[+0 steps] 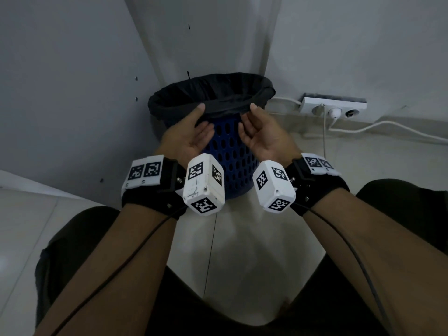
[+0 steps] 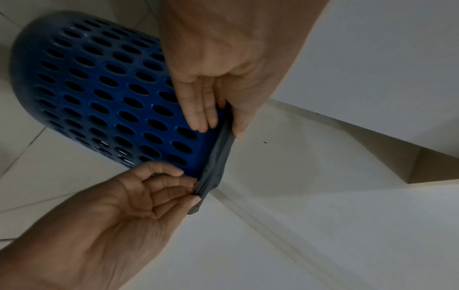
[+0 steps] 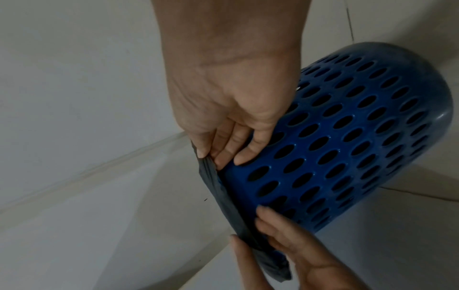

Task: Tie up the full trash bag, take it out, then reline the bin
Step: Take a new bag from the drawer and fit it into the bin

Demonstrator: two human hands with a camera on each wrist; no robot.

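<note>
Bag [image 1: 213, 93] hem over bin [image 1: 225, 151] rim, pinched by L hand [image 1: 191, 134] & R hand [image 1: 261, 134]

A blue perforated bin [image 1: 228, 151] stands in a corner, walls [image 1: 72, 93] close behind it and to its left. A power strip [image 1: 333, 106] and white cables [image 1: 388, 128] crowd the floor at its right; bare tiled floor [image 1: 230, 251] lies open in front.

We see a white power strip [image 1: 333, 106] on the floor by the wall, one white plug [image 1: 333, 113] in it, white cables [image 1: 388, 128] trailing right, pale floor tiles [image 1: 29, 226], grey walls [image 1: 60, 81].
</note>
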